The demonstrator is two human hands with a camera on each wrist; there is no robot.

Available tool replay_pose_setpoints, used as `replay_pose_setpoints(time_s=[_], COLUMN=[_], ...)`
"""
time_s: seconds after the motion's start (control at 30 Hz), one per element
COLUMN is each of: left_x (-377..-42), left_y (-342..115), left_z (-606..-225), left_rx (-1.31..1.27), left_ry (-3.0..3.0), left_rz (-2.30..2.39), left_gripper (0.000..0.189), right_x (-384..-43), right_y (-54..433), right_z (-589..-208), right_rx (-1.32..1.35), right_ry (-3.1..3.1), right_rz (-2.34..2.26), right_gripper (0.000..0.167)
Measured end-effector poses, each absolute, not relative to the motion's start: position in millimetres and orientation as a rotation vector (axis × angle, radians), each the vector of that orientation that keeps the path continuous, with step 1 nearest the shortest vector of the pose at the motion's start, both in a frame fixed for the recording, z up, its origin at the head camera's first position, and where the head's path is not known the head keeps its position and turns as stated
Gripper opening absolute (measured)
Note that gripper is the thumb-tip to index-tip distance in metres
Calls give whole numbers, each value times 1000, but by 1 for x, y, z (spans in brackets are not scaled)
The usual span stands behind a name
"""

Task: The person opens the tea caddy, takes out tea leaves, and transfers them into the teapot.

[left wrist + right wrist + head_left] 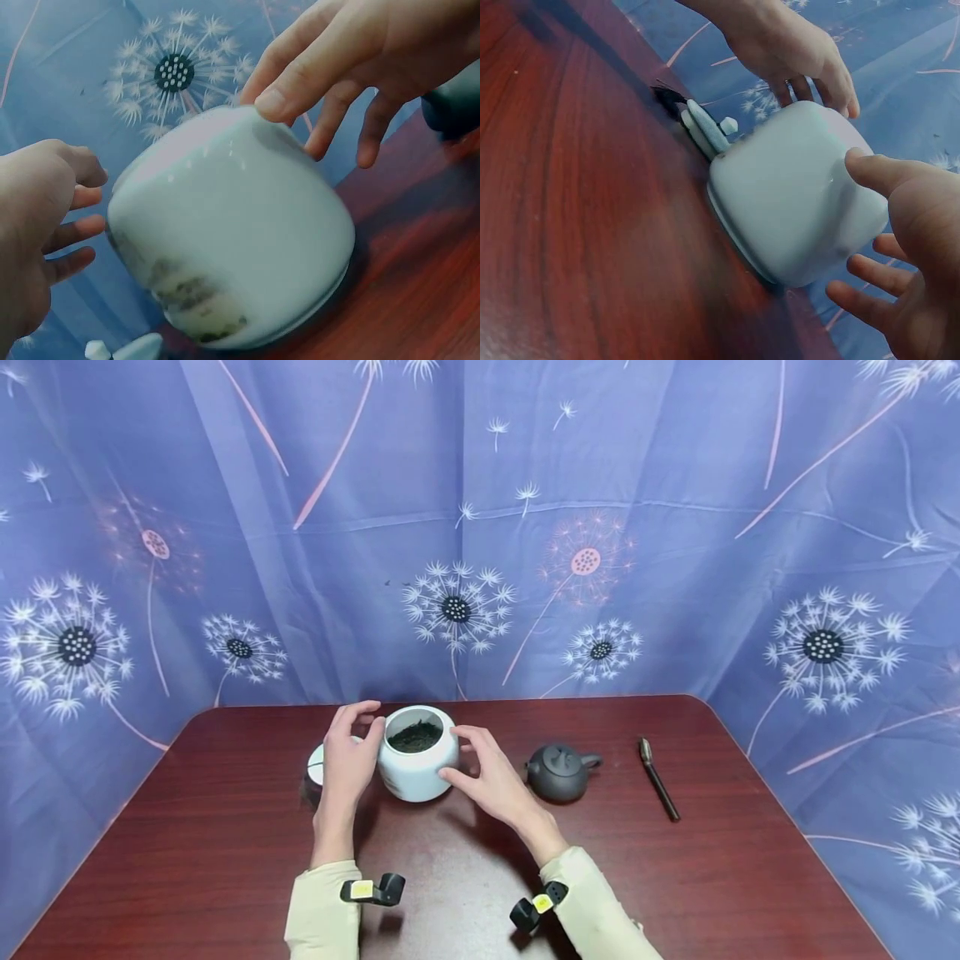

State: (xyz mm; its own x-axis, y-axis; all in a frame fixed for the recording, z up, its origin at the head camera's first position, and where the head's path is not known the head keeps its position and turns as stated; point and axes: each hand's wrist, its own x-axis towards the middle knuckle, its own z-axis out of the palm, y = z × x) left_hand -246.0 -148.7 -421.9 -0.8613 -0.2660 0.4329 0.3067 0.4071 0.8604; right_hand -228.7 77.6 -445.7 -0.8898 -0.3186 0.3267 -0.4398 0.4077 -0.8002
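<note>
A white jar [417,775] stands upright on the table, its mouth uncovered and dark loose tea leaves [416,737] inside. My left hand [351,760] is at the jar's left side, fingers loosely bent and thumb near the rim. On the other side is my right hand [495,777], thumb toward the jar's front and fingers spread behind. Neither hand's fingers close round the jar [247,217]; whether the fingertips touch it I cannot tell. Partly hidden behind my left wrist lies a white lid [316,767] with a knob [729,125].
A dark clay teapot [558,773] with its lid on stands right of my right hand. Farther right lies a slim dark brush-like tool [660,781]. Something dark [667,97] shows beside the lid. A blue dandelion-print curtain [675,568] hangs behind the reddish-brown table [225,860].
</note>
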Motion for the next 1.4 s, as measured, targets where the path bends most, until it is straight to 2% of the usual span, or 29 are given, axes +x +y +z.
replay_pose_setpoints(time_s=[0.9,1.17,1.4], left_x=[-251,-245,-243], left_y=[-177,-182,-187], left_z=[-466,-473,-474], left_rx=[261,371,405], left_ry=[-2438,-2564,-2646], left_rz=[-1180,-1094,-1106], left_gripper=[38,52,73], right_x=[-229,-227,-225], right_y=[73,69,69], right_z=[-452,-450,-449], right_rx=[575,579,561], right_ry=[-2505,-2513,-2508], right_rz=[1531,1510,1536], right_gripper=[56,56,55])
